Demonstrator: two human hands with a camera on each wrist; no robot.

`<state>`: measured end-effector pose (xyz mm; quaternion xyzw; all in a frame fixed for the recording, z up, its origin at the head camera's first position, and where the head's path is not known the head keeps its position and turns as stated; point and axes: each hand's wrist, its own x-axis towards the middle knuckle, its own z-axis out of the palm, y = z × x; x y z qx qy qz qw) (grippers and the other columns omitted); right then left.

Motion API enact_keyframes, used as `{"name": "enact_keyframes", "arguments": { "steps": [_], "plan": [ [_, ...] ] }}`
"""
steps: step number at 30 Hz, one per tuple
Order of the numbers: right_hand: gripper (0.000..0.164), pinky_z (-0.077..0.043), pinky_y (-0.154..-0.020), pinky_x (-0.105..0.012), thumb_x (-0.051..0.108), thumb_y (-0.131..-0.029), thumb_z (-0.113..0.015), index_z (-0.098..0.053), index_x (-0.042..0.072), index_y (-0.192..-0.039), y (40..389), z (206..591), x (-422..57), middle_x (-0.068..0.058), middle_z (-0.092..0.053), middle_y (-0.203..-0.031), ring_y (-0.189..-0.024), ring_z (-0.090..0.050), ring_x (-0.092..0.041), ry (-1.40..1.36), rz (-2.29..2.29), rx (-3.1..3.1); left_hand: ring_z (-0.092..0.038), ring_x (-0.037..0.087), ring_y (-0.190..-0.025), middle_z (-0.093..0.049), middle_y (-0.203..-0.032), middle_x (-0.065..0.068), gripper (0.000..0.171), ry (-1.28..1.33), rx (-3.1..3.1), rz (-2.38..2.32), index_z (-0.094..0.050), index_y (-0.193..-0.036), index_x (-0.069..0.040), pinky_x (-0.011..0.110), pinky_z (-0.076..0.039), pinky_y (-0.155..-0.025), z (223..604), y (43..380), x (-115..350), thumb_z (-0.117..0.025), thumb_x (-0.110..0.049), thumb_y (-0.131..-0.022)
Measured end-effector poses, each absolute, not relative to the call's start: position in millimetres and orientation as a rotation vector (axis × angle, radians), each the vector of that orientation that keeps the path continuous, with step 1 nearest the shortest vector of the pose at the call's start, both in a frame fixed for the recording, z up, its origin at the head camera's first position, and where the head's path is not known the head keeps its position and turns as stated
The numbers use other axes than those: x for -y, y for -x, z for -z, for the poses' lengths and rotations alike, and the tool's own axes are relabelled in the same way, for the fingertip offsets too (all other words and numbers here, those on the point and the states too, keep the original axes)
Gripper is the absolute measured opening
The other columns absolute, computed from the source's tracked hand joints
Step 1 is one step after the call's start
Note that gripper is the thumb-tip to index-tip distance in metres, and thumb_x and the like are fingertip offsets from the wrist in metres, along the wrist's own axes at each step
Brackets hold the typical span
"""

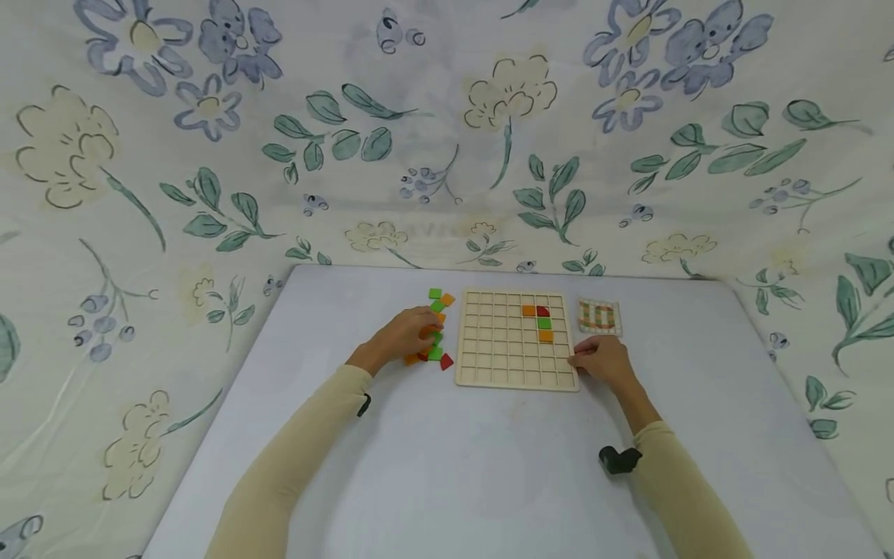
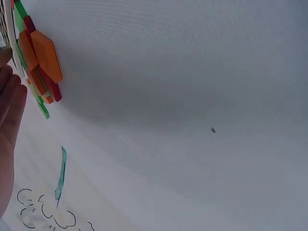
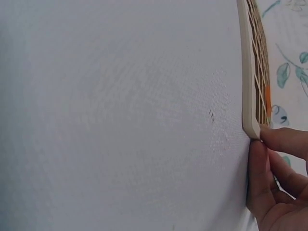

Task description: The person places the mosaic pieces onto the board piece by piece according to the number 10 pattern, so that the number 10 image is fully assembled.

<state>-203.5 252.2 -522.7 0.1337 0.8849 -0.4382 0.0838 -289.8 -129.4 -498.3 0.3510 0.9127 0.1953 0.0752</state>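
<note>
A: What does the head view show?

B: A white table [image 1: 433, 466] with a square wooden board [image 1: 492, 349] near its far side, pale, its face ruled into small square cells by thin raised ridges. Four flat tiles [image 1: 544, 323] sit in cells toward its upper right: two orange, one red, one green.

A: And the hands?

B: The left hand [image 1: 408, 331] is over the loose tiles [image 1: 435, 354], a heap of green, orange and red left of the board; most look square, though one red piece [image 1: 446, 362] comes to a point. Its fingers are bent, but I can't tell whether they grasp a tile. The right hand [image 1: 605, 360] is at the board's right edge, just in front of a small checked card [image 1: 599, 317]. The sleeves [image 1: 300, 458] are plain beige; a floral sheet [image 1: 433, 217] rises behind.

A: Left wrist view?

B: An orange tile [image 2: 48, 57] lies uppermost, flat-faced with crisp, thick edges, beside red and green ones. The fingertips are close by, mostly cut off by the frame. The table looks matte, with one dark speck [image 2: 213, 130].

A: Right wrist?

B: Thumb and finger pinch the board at its blunted corner. Its rim shows as a smooth, pale strip, with the ridged grid beyond.
</note>
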Motion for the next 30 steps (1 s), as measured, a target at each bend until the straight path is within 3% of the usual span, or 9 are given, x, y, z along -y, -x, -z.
{"name": "enact_keyframes", "arguments": {
  "steps": [7, 19, 30],
  "plan": [
    [0.030, -0.052, -0.060, -0.025, 0.012, -0.082, -0.076, -0.068, -0.007, -0.103, 202.2, 522.8, -252.7, -0.011, -0.069, -0.083, -0.065, -0.063, -0.013, -0.391, 1.342, -2.632, -0.057, 0.023, -0.109, -0.066, -0.112, 0.007, 0.024, -1.111, -2.662, -0.588, -0.070, -0.108, -0.001, 0.036, -0.045, -0.098, 497.0, 292.1, 124.9, -0.069, 0.000, -0.084],
    [0.028, -0.053, -0.061, -0.025, 0.013, -0.082, -0.076, -0.068, -0.005, -0.103, 204.9, 523.1, -254.4, -0.012, -0.070, -0.085, -0.069, -0.064, -0.016, -0.412, 1.325, -2.627, -0.057, 0.023, -0.099, -0.066, -0.110, 0.007, 0.024, -1.062, -2.712, -0.537, -0.070, -0.108, -0.001, 0.038, -0.046, -0.096, 498.5, 293.2, 119.9, -0.068, -0.003, -0.084],
    [0.028, -0.053, -0.060, -0.025, 0.013, -0.082, -0.076, -0.068, -0.005, -0.102, 205.4, 525.7, -255.8, -0.011, -0.070, -0.083, -0.067, -0.064, -0.014, -0.403, 1.337, -2.630, -0.052, 0.020, -0.093, -0.065, -0.107, 0.006, 0.033, -0.998, -2.687, -0.500, -0.069, -0.112, -0.001, 0.034, -0.047, -0.088, 498.4, 295.8, 102.4, -0.072, -0.004, -0.080]
  ]
}}
